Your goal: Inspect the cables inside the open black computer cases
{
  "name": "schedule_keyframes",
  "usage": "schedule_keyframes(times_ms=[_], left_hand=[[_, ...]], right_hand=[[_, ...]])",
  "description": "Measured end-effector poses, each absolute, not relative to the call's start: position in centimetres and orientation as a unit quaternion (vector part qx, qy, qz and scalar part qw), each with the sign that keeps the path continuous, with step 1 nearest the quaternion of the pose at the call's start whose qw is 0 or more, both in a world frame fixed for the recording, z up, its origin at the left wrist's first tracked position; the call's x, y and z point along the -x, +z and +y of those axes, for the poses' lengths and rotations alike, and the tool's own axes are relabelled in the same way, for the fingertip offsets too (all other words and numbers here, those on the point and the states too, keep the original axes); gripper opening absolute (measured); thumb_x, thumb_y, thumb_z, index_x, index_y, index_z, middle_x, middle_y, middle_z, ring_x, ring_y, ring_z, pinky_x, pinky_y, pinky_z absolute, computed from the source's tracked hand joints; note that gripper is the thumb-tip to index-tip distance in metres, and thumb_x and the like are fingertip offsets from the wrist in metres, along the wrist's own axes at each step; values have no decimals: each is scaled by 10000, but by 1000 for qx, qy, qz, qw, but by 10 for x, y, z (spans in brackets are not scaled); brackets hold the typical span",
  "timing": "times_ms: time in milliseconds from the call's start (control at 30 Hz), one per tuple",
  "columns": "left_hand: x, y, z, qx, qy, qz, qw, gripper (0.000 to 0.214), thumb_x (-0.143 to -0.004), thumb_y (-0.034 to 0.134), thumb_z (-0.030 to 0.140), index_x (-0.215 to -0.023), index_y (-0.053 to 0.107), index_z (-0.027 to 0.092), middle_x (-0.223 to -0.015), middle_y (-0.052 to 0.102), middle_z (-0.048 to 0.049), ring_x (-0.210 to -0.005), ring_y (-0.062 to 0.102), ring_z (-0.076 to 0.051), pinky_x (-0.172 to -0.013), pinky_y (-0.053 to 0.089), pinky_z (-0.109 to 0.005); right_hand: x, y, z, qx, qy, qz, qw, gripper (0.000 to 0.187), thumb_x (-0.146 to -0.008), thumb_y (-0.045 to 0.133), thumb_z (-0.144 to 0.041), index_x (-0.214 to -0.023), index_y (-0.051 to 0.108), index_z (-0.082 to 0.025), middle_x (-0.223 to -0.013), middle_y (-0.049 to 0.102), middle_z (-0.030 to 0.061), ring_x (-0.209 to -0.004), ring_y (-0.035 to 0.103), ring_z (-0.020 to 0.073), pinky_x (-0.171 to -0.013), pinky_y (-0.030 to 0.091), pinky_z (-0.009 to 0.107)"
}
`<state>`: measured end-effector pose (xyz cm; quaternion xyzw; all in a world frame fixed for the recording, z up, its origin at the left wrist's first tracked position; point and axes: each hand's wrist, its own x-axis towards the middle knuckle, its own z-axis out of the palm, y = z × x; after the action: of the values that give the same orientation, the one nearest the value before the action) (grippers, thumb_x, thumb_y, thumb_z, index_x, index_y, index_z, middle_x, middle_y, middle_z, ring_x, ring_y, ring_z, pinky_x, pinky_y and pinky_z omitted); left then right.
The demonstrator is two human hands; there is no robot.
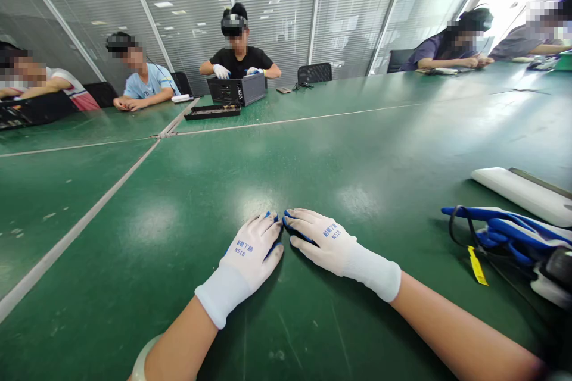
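Both my hands wear white work gloves with blue palms and blue print on the back. My left hand (251, 250) lies palm down on the green table (286, 161), its fingers stretched forward. Opposite it, my right hand (324, 241) also rests palm down, fingers extended toward the left. The fingertips of the two hands nearly meet; whether they touch I cannot tell. Neither hand holds anything. The palms are hidden beneath.
To the right lie blue-and-white gloves (513, 232), a cable with a yellow tag (478, 266) and a white flat device (522, 191). Across the table a gloved person (248, 59) handles a dark box-shaped case (241, 90); a black tray-like part (213, 111) lies before it. Other people sit around.
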<state>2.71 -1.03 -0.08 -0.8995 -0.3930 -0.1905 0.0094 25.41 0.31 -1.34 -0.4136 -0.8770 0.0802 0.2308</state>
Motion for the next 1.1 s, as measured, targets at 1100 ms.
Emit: schedule_keyframes(times_ms=[1100], left_hand=[[-26, -4, -10, 900, -195, -391, 16, 373, -1012, 394, 319, -1313, 543, 157, -1395, 576, -141, -1363, 474, -285, -1143, 396, -530]], right_hand=[[-253, -12, 3, 406, 83, -874, 252, 403, -986, 457, -352, -1321, 620, -198, -1371, 602, 114, -1309, 528, 269, -1109, 441, 485]])
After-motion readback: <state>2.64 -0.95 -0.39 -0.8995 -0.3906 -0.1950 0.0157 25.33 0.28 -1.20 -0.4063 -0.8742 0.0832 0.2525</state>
